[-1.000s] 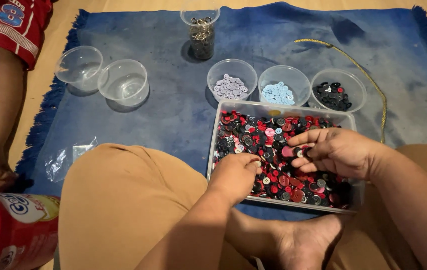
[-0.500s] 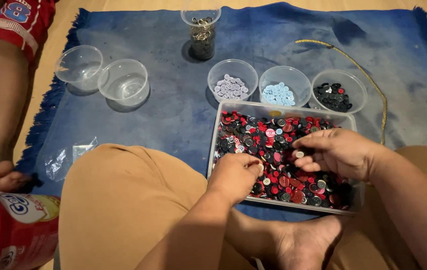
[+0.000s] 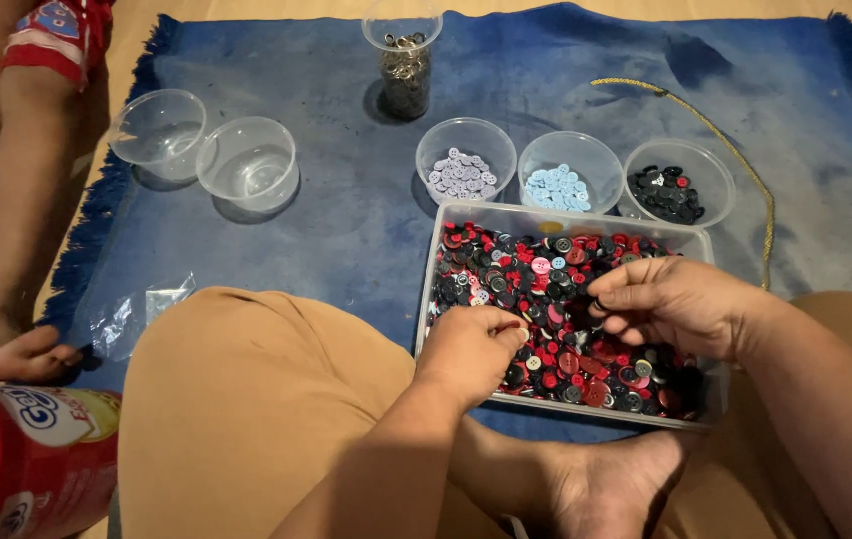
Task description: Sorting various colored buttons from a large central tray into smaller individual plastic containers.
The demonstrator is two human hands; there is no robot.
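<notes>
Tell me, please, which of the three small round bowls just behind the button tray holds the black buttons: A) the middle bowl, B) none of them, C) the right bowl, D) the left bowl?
C: the right bowl holds mostly black buttons with a few red ones, while the middle bowl holds light blue buttons and the left bowl holds lavender-grey ones, all behind the button tray.

warm indoor light | soft shadows | sharp centre | slight edge blur

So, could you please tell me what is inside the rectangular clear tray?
The tray holds mixed red, black and pink buttons. The left hand and right hand cover some; its bottom is hidden.
</notes>
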